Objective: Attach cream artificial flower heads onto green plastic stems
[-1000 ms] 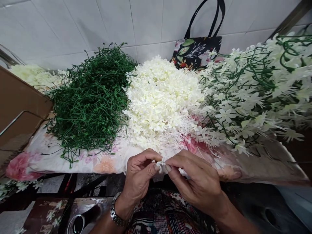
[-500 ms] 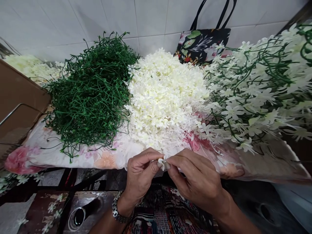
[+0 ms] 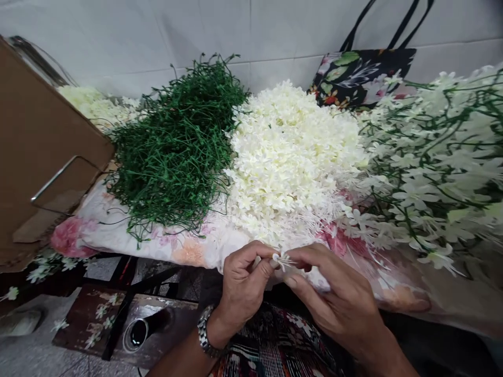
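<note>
My left hand (image 3: 241, 285) and my right hand (image 3: 334, 301) meet at the near edge of a flower-print cloth (image 3: 188, 248). Both pinch a small white artificial flower (image 3: 280, 258) between thumb and fingertips. My left wrist wears a metal watch (image 3: 206, 337). Just beyond the hands lies a big heap of loose white blossoms (image 3: 291, 157). A tangle of green plastic stems (image 3: 176, 152) sits to its left. Assembled sprays of white flowers on green stems (image 3: 436, 162) are piled on the right.
A brown cardboard box (image 3: 35, 152) with a metal wire handle stands at the left. A black floral tote bag (image 3: 361, 76) leans on the white tiled wall. Another pale blossom pile (image 3: 92, 104) lies behind the stems. A dark bottle (image 3: 143, 327) lies on the floor below.
The view has shifted so everything sits further right and lower. My hands still work the same small flower; white stamen threads now stick out between my fingertips.
</note>
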`<state>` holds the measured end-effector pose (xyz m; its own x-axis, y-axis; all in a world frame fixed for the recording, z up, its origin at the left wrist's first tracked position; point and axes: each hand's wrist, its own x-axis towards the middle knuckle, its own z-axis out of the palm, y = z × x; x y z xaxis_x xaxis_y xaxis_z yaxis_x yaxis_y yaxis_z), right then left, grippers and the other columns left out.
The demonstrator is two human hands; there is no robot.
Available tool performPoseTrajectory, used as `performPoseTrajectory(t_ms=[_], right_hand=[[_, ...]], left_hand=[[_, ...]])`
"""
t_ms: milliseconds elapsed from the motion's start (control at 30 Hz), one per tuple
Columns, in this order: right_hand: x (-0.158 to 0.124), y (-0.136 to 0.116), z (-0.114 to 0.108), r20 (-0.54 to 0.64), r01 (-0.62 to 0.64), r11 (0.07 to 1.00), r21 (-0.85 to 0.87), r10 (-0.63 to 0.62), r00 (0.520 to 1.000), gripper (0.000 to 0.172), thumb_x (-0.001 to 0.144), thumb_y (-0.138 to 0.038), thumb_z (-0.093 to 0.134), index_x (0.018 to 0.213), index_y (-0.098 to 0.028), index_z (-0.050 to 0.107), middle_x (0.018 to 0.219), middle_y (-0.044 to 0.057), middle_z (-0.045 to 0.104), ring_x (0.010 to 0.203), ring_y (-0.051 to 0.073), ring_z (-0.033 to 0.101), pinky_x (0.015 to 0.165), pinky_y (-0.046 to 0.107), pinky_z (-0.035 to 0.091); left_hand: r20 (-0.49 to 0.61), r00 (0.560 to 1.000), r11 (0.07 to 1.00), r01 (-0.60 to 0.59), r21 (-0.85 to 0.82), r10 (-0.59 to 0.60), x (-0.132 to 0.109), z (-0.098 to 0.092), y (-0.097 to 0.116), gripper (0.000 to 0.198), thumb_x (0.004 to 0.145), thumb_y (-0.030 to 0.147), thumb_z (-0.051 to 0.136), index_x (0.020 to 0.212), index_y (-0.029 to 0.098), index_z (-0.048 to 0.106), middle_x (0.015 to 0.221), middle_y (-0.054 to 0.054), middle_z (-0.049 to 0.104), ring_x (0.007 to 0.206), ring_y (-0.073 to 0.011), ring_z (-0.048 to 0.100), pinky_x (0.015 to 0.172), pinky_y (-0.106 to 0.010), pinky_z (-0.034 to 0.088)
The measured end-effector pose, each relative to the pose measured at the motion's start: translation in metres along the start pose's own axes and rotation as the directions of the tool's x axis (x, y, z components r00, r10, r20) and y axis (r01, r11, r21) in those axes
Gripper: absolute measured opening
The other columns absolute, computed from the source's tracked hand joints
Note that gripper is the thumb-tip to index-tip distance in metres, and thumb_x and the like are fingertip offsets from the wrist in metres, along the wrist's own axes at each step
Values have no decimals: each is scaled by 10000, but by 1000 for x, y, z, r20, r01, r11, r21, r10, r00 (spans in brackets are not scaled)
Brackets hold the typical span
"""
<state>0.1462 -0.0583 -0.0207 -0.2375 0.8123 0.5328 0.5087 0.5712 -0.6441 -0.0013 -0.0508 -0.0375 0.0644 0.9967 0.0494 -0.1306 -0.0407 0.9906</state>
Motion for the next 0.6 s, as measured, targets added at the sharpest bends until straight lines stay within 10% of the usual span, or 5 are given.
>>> performPoseTrajectory(t_ms=[600], right_hand=[[5,6,19,83,92,995,-48,-87,993,70,887,-159,481,923,-196,528,737,4,607,640,86,606,598,155,487]], left_hand=[[-7,950,848,-275,453,311,-6,-10,11,174,792,56,502,720,122,647,615,-42,616,619,-144,563,593,-245,453]])
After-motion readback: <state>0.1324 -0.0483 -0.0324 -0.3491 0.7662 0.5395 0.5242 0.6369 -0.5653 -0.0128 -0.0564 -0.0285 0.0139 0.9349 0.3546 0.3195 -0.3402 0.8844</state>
